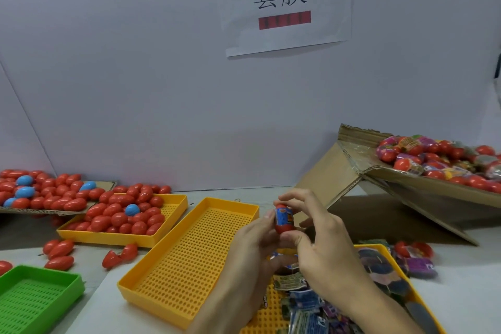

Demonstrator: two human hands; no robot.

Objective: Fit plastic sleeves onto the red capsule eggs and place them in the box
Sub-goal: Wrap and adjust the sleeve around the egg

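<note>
A red capsule egg (283, 221) with a blue printed plastic sleeve around its middle is upright between both hands, above the table's centre. My left hand (252, 241) grips its left side and bottom. My right hand (322, 236) pinches it from the top and the right, thumb under it. Flat plastic sleeves (306, 304) lie heaped in a yellow tray (379, 248) below my right wrist. The tilted cardboard box (401, 184) at the right holds many sleeved eggs (433, 157).
A yellow perforated tray (189, 260) lies left of my hands. Behind it a second yellow tray (173, 214) holds bare red eggs (119, 217) and a blue one. More eggs lie on cardboard (40, 210) at far left. A green tray (35, 295) sits front left.
</note>
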